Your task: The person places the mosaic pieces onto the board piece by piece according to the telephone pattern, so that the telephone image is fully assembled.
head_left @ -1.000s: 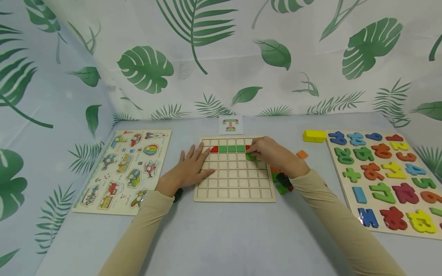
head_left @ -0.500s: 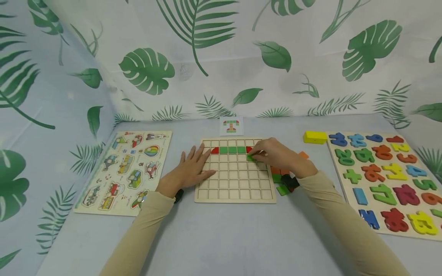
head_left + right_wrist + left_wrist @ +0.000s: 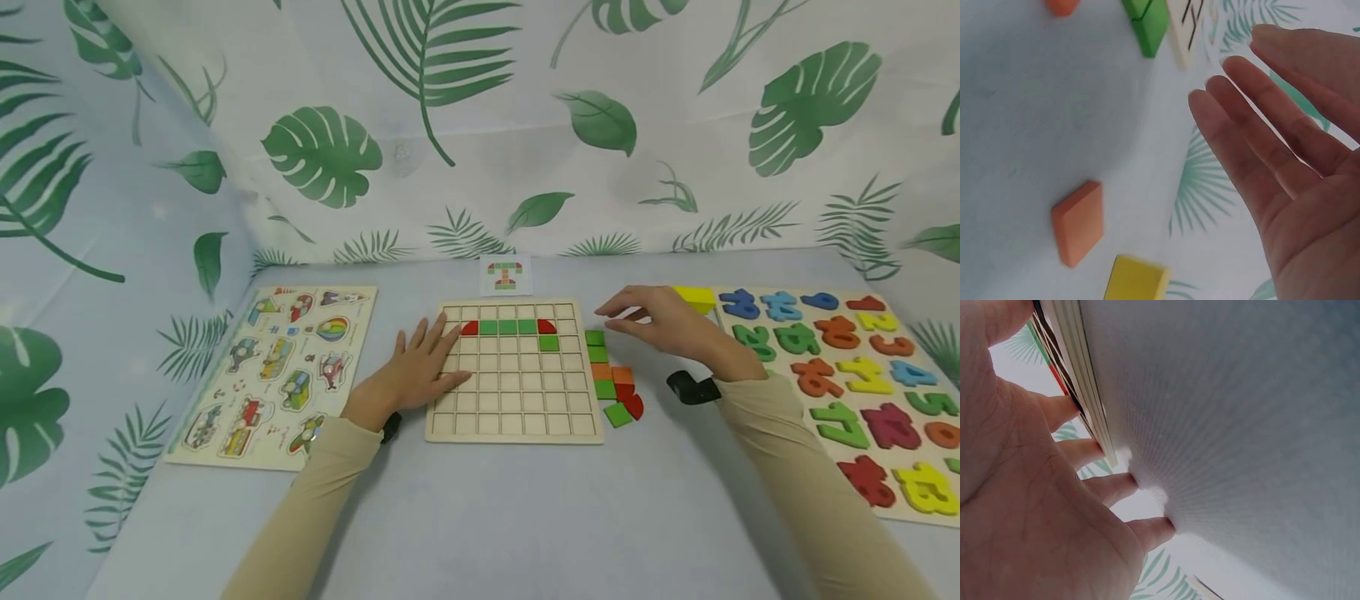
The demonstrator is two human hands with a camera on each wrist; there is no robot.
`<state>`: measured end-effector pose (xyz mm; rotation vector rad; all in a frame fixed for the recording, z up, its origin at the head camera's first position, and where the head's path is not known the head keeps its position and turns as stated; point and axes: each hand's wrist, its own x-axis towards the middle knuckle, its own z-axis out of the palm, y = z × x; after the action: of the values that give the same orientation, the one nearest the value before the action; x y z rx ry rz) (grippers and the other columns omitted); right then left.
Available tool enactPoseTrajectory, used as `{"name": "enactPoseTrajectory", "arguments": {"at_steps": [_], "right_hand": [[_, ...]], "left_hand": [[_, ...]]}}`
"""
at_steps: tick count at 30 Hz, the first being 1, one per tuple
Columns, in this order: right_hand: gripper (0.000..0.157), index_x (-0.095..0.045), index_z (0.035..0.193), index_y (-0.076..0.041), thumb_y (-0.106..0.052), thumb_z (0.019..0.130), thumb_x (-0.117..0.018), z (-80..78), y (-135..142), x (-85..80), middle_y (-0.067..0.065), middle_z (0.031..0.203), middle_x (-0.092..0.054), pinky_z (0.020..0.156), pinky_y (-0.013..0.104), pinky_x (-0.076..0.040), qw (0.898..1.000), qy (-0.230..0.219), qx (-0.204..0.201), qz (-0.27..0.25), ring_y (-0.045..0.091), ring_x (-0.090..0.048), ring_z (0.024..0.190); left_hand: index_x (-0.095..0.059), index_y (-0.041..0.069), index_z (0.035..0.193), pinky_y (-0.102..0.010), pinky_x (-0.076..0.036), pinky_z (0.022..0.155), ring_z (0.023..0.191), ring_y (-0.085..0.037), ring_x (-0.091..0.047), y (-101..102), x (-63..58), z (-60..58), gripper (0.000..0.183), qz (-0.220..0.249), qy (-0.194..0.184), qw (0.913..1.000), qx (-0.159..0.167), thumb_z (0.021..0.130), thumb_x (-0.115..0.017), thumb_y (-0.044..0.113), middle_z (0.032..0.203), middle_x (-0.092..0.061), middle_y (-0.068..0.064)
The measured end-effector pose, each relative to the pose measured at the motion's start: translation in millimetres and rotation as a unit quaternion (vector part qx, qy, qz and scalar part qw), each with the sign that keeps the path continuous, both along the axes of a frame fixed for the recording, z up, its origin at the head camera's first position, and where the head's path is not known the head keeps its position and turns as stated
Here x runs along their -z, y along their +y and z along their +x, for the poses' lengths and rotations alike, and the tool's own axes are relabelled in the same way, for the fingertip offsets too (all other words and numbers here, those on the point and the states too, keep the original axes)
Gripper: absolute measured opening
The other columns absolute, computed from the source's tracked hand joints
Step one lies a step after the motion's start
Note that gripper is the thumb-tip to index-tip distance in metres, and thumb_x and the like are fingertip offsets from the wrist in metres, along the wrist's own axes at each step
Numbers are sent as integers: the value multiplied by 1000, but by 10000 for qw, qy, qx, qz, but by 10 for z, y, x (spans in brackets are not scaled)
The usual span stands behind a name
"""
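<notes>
A wooden grid board (image 3: 495,400) lies on the table, with a row of green squares (image 3: 508,327) between a rounded red tile (image 3: 469,328) on the left and another rounded red tile (image 3: 547,327) on the right. One green square tile (image 3: 549,342) sits directly below the right red one. My left hand (image 3: 408,367) rests with spread fingers on the board's left edge; in the left wrist view some fingertips (image 3: 1163,528) touch the table beside it. My right hand (image 3: 663,325) is raised right of the board, fingers extended, holding nothing.
Loose green tiles (image 3: 596,346), orange and red ones lie along the board's right side. A pattern card (image 3: 506,276) stands behind it. A vehicle puzzle (image 3: 258,417) lies left, a number puzzle (image 3: 847,400) right. Near the right hand are an orange tile (image 3: 1079,225) and a yellow block (image 3: 1135,280).
My right hand has let go of the green tile under the right red tile and moved right, off the board, uncovering the loose tiles. My left hand has stayed in place.
</notes>
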<state>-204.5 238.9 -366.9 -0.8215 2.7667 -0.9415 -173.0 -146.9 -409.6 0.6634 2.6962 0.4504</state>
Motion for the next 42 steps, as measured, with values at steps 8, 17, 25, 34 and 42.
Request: {"name": "enactPoseTrajectory", "arguments": {"at_steps": [8,17,25,34,42], "right_hand": [[26,-75,121,4,2,95,-75,0,41,68,15,115,-74,94,52,-57,9998,-133,-130,99,32,-68,106],[31,-70,125,9,1,95,-74,-47,-96,168,16,115,-72,94,52,-57,9979,-508,-149,361,32,-68,105],[28,-74,118,9,7,90,-77,-106,-175,220,12,103,-70,89,47,-60,9979,-179,-261,563,29,-69,96],[27,-74,117,8,-4,93,-79,-151,-159,255,14,106,-73,94,51,-56,9950,-665,429,613,30,-67,98],[24,-75,112,7,-7,93,-80,-157,-156,188,18,106,-74,91,49,-56,9893,-932,690,885,32,-66,96]], "left_hand": [[-13,8,169,-70,2,122,159,-46,6,6,-4,-6,80,-41,28,10000,3,110,-47,49,174,4,-19],[-12,8,169,-70,2,122,159,-46,6,4,34,-6,80,35,1,10000,34,110,-48,49,174,5,-19],[-11,8,169,-69,3,122,159,-44,7,12,0,14,81,-7,4,10000,-8,110,-47,50,175,5,-18],[-13,7,169,-70,3,122,159,-46,6,13,-28,13,79,94,3,10000,5,110,-48,48,174,3,-20],[-12,7,169,-70,2,122,159,-45,6,3,-5,6,80,62,28,10000,-8,110,-47,49,175,4,-19]]}}
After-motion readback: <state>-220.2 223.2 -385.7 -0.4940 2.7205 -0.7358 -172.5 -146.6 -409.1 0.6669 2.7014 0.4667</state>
